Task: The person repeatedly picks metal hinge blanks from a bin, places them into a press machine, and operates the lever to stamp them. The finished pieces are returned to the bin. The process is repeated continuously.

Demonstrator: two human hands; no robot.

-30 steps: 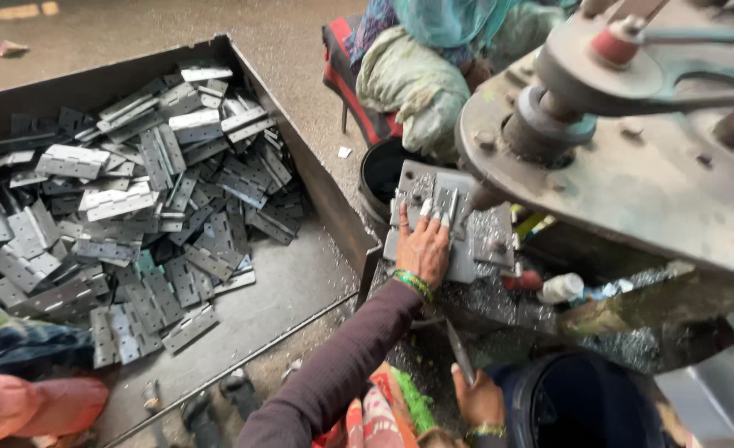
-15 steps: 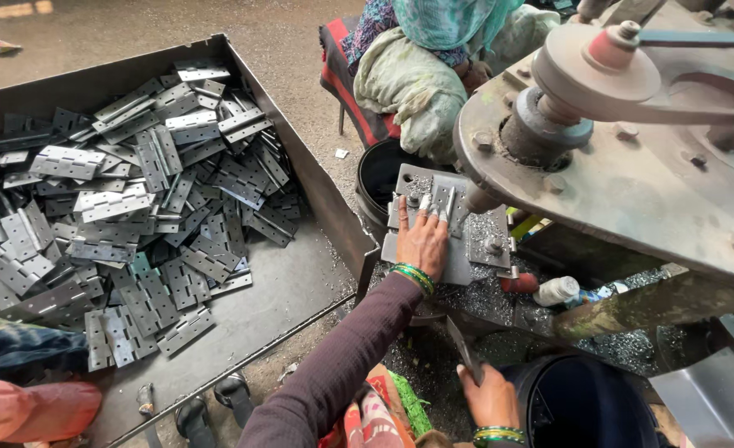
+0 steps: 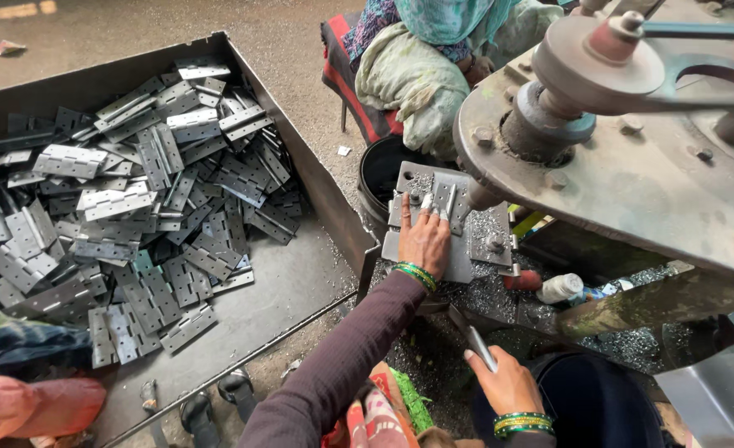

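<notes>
the left hand [image 3: 423, 241] is laid flat, fingers spread and released, on a grey metal hinge plate [image 3: 454, 257] that rests on the work plate [image 3: 433, 189] of a press machine [image 3: 632, 166]; nothing is gripped by it. green bangles [image 3: 416, 275] are worn at its wrist. the right hand [image 3: 506, 383] is seen lower in the view, clenched around a narrow metal strip [image 3: 476, 342] that points up and to the left. metal swarf [image 3: 499, 282] is scattered around the work plate, and a small white bottle [image 3: 559, 288] lies just beside it on the right. a large open metal tray [image 3: 300, 274] at the left is heaped with many flat hinges [image 3: 134, 207]. a black bucket [image 3: 383, 170] stands between the tray and the machine. a second person in a green wrap [image 3: 421, 75] is seated beyond the bucket; their hands are not shown.
</notes>
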